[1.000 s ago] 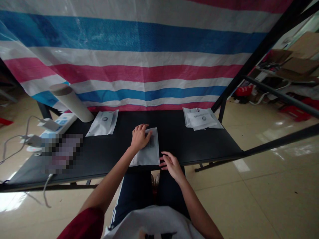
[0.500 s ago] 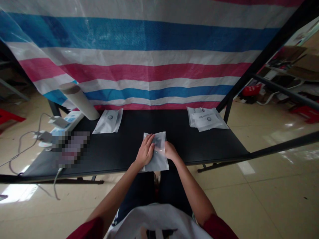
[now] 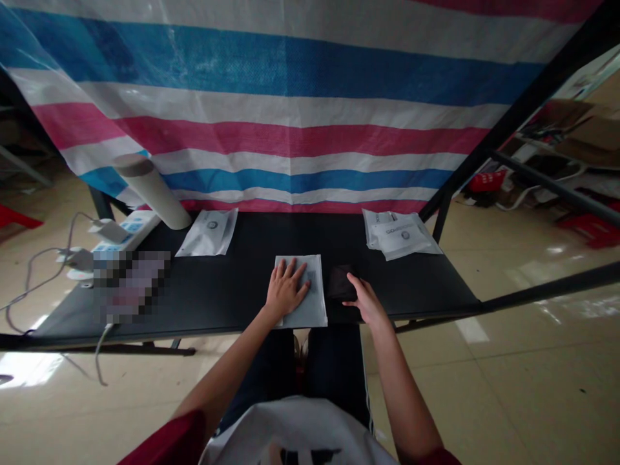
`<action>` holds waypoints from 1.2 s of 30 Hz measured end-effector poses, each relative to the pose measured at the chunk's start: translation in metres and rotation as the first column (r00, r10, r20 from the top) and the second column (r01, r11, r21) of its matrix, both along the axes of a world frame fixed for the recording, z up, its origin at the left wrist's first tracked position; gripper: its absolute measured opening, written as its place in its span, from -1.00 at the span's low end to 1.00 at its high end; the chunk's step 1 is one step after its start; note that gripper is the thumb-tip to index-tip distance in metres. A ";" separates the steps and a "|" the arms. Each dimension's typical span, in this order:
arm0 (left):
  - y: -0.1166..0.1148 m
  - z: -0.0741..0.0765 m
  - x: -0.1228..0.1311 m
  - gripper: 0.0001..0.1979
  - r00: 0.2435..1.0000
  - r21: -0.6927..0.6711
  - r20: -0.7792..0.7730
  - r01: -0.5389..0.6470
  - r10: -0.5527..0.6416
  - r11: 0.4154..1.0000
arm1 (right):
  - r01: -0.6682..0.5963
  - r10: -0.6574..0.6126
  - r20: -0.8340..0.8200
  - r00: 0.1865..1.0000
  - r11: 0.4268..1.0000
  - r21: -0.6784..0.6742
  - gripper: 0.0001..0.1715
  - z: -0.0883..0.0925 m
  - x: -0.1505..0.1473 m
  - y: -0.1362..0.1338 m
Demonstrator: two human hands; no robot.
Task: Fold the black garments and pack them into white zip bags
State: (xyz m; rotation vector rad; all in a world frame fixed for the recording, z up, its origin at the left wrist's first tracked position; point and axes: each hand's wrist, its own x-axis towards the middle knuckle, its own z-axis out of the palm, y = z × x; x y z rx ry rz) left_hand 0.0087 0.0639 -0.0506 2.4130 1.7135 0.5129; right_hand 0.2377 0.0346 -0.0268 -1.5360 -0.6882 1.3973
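A pale translucent zip bag [image 3: 314,300] lies flat at the table's front edge. My left hand [image 3: 285,290] rests on it with fingers spread. Just right of the bag is a dark, roughly square item [image 3: 341,282]. My right hand [image 3: 363,298] has its thumb and fingers around the right side of this item, which is at the tabletop. Another pale bag [image 3: 208,234] with a round logo lies at the back left. Overlapping printed bags [image 3: 402,236] lie at the back right.
On the left of the black table [image 3: 261,232] are a tilted white bottle [image 3: 155,194], a power strip [image 3: 130,236] with plugs and cables, and a blurred phone-like object [image 3: 133,287]. A striped sheet [image 3: 290,139] hangs behind; a black frame bar [image 3: 547,287] extends right.
My right hand has moved right, away from the bag, and the dark item now shows by it. My left hand's fingers have spread on the bag, which looks flatter.
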 end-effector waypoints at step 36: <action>-0.043 0.016 -0.084 -0.63 0.882 0.041 0.468 -0.084 0.055 0.996 | -0.285 0.264 0.128 0.956 0.940 0.189 -0.43 -0.008 -0.009 0.002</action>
